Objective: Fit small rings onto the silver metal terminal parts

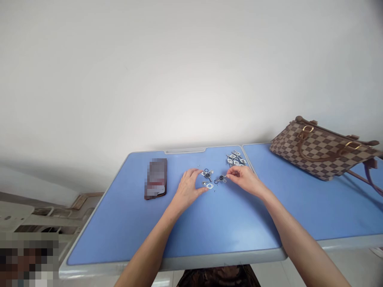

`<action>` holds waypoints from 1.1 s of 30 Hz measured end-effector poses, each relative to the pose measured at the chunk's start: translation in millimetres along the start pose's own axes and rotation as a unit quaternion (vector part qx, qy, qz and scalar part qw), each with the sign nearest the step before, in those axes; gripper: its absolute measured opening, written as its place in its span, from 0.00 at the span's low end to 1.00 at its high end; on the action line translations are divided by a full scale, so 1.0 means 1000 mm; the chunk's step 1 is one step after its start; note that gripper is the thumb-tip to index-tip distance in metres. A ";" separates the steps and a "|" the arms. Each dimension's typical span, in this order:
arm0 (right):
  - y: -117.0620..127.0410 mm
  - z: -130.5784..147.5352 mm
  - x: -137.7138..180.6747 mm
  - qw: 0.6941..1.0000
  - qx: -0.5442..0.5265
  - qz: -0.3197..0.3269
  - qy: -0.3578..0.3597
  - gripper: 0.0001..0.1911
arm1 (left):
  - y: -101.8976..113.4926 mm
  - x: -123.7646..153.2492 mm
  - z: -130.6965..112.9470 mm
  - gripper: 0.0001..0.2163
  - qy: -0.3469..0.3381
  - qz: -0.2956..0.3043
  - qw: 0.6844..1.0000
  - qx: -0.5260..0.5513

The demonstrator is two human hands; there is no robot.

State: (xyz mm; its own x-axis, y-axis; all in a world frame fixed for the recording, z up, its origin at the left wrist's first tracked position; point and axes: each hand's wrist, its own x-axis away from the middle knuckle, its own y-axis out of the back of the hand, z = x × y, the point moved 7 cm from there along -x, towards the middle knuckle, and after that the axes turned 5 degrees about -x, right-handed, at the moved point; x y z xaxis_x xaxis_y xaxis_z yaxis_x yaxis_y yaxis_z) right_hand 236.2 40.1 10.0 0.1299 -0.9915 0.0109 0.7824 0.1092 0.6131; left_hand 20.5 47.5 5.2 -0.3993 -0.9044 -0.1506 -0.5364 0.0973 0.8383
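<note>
Several small metal parts (208, 178), plates, rings and black round pieces, lie scattered on the blue table (227, 223) between my hands. My left hand (189, 188) rests on the table just left of them, fingers curved and apart, fingertips close to a plate. My right hand (243, 177) is to their right, fingers pinched together by a small black-centred part (222, 178); whether it grips that part I cannot make out. A pile of more metal plates (236, 158) lies behind my right hand near the table's far edge.
A dark brown wallet-like case (156, 178) lies left of the parts. A brown checkered handbag (323, 150) stands at the right on the adjoining blue table, its strap trailing off. A white wall rises behind. Floor clutter shows at the lower left.
</note>
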 end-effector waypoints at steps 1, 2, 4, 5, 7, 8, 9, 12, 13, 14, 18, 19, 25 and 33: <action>0.001 -0.005 -0.004 1.000 0.000 -0.020 -0.007 0.11 | -0.003 0.000 -0.002 0.28 -0.008 0.003 1.000 -0.013; 0.001 -0.010 -0.008 0.999 0.007 -0.038 -0.012 0.11 | -0.007 0.001 -0.003 0.31 -0.016 0.007 1.000 -0.026; -0.005 -0.014 -0.014 0.998 0.029 -0.058 -0.016 0.11 | -0.013 0.001 -0.004 0.33 -0.027 0.013 0.998 -0.050; -0.009 -0.014 -0.016 0.997 0.037 -0.061 -0.017 0.10 | -0.016 0.000 -0.004 0.33 -0.031 0.012 0.998 -0.061; -0.017 -0.010 -0.018 0.996 0.057 -0.066 -0.016 0.08 | -0.019 -0.001 -0.004 0.32 -0.035 0.007 0.996 -0.077; -0.019 -0.008 -0.019 0.995 0.067 -0.070 -0.015 0.08 | -0.019 -0.002 -0.003 0.31 -0.035 0.004 0.996 -0.082; -0.020 -0.005 -0.018 0.995 0.075 -0.072 -0.012 0.08 | -0.019 -0.002 -0.002 0.31 -0.035 0.000 0.996 -0.084; -0.007 0.000 -0.015 0.992 0.089 -0.091 -0.006 0.09 | -0.017 -0.003 0.000 0.31 -0.030 -0.012 0.997 -0.076; 0.003 -0.002 -0.014 0.990 0.092 -0.105 -0.008 0.10 | -0.016 -0.002 0.000 0.31 -0.026 -0.014 0.997 -0.071; 0.015 -0.005 -0.012 0.988 0.094 -0.123 -0.013 0.12 | -0.016 -0.002 0.000 0.33 -0.021 -0.015 0.998 -0.065; 0.066 -0.031 -0.003 0.965 0.121 -0.213 -0.093 0.13 | -0.022 -0.001 -0.007 0.46 -0.021 -0.018 0.998 -0.062; 0.073 -0.034 -0.003 0.964 0.126 -0.213 -0.101 0.12 | -0.025 -0.001 -0.010 0.48 -0.027 -0.018 0.997 -0.067; 0.065 -0.037 -0.004 0.968 0.150 -0.159 -0.120 0.11 | -0.033 -0.009 -0.015 0.45 -0.029 -0.036 0.996 -0.079; 0.055 -0.037 -0.003 0.967 0.179 -0.090 -0.156 0.10 | -0.017 -0.006 -0.015 0.36 -0.033 -0.081 0.996 -0.024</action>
State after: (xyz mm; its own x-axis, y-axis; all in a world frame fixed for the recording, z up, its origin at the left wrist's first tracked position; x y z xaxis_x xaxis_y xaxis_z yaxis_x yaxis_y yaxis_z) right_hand 301.9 51.9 14.3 -0.2237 -0.9712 0.0823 0.5062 -0.0436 0.8613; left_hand 42.8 45.5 0.0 -0.3601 -0.8769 -0.3185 -0.5626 -0.0682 0.8239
